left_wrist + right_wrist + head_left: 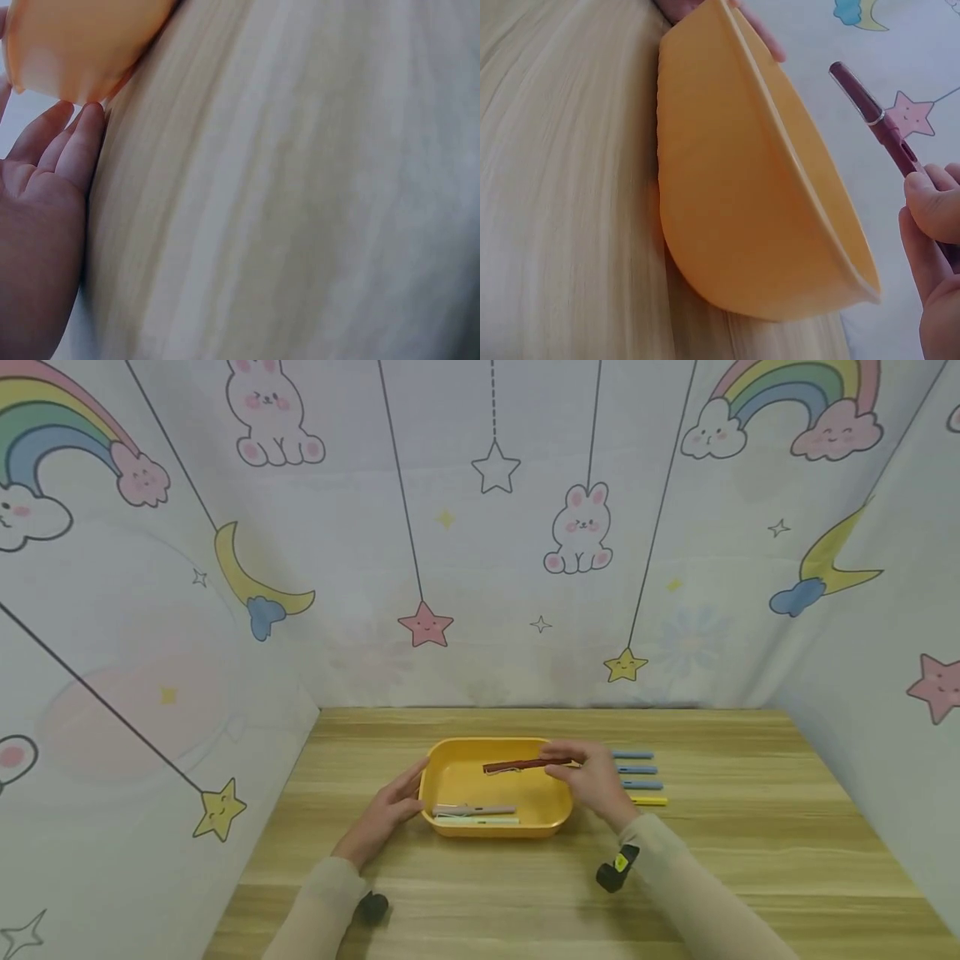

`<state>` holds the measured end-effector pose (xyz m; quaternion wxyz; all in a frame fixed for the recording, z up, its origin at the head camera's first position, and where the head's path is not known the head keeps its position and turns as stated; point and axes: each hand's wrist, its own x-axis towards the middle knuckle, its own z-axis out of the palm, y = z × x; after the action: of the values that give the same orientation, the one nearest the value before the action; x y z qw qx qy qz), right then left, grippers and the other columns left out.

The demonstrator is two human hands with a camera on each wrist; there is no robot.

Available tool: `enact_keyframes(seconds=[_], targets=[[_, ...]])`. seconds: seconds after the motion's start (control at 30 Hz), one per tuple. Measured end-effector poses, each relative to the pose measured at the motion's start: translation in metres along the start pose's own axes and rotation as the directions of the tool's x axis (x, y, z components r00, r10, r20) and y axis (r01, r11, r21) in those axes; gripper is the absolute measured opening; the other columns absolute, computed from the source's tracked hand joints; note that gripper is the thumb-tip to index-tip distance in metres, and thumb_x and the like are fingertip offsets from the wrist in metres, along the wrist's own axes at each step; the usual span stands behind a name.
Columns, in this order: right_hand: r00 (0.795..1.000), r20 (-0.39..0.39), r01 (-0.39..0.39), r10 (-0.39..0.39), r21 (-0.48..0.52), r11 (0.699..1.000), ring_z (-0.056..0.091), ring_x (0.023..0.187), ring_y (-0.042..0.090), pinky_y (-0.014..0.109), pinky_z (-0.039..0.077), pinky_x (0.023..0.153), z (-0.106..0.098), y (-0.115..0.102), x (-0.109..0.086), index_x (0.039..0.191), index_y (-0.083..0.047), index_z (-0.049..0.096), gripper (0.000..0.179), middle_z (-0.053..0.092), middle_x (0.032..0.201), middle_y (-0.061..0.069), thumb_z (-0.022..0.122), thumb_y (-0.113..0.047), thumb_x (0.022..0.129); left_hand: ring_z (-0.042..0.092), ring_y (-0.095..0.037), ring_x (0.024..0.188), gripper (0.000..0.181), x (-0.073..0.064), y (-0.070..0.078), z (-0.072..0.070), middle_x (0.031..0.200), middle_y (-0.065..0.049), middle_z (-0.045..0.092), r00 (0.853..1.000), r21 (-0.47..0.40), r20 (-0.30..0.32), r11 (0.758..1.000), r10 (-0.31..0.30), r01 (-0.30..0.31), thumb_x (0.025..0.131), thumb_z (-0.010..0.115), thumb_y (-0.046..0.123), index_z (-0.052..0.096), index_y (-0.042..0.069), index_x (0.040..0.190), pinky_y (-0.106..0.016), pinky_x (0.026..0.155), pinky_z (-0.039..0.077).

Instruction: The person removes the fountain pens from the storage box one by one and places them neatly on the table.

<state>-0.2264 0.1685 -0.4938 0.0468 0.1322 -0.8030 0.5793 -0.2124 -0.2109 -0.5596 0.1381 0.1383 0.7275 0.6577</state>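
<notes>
Maroon in colour, a pen [525,766] is pinched by the right hand [594,778] above the yellow tray [472,785], near the tabletop's [787,827] far edge. The left hand [384,814], fingers outstretched, touches the tray's left end.

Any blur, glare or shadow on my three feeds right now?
Head: soft, fairly even light, the dark red pen small but distinguishable. Left wrist: the table is blurred, with a pale sheen on the tray. Right wrist: the dark red pen's edges look clearer; soft shadow beside the tray.
</notes>
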Motion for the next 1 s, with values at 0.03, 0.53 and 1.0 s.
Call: enact_keyframes(seconds=[0.03, 0.53, 1.0], targets=[[1.000, -0.008, 0.004, -0.004, 0.000, 1.000, 0.077, 0.102, 0.024, 0.028, 0.063, 0.084, -0.002, 0.001, -0.001, 0.122, -0.001, 0.077, 0.033, 0.080, 0.110, 0.011, 0.079, 0.003, 0.089, 0.027, -0.027, 0.158, 0.070, 0.000, 0.000, 0.000, 0.173, -0.006, 0.027, 1.000, 0.002, 0.001, 1.000, 0.004, -0.004, 0.104, 0.061, 0.010, 0.033, 0.025, 0.166, -0.015, 0.112, 0.038], [0.997, -0.053, 0.055, -0.054, 0.019, 0.998, 0.077, 0.093, 0.012, 0.048, 0.064, 0.077, -0.033, 0.009, -0.024, 0.121, -0.002, 0.078, 0.029, 0.079, 0.111, 0.017, 0.077, 0.001, 0.092, 0.029, -0.021, 0.158, 0.069, 0.001, -0.003, -0.002, 0.172, 0.000, 0.031, 1.000, 0.006, -0.005, 1.000, -0.010, 0.010, 0.104, 0.062, 0.012, 0.036, 0.031, 0.165, -0.014, 0.112, 0.037], [0.981, -0.121, 0.149, -0.149, -0.004, 0.989, 0.075, 0.092, 0.006, 0.023, 0.062, 0.071, -0.057, 0.029, -0.045, 0.110, -0.002, 0.082, 0.022, 0.079, 0.106, 0.019, 0.080, 0.002, 0.089, 0.027, -0.023, 0.158, 0.069, 0.001, -0.002, -0.002, 0.172, -0.001, 0.029, 1.000, 0.021, -0.005, 1.000, -0.002, 0.002, 0.105, 0.060, 0.010, 0.034, 0.028, 0.166, -0.017, 0.114, 0.036]])
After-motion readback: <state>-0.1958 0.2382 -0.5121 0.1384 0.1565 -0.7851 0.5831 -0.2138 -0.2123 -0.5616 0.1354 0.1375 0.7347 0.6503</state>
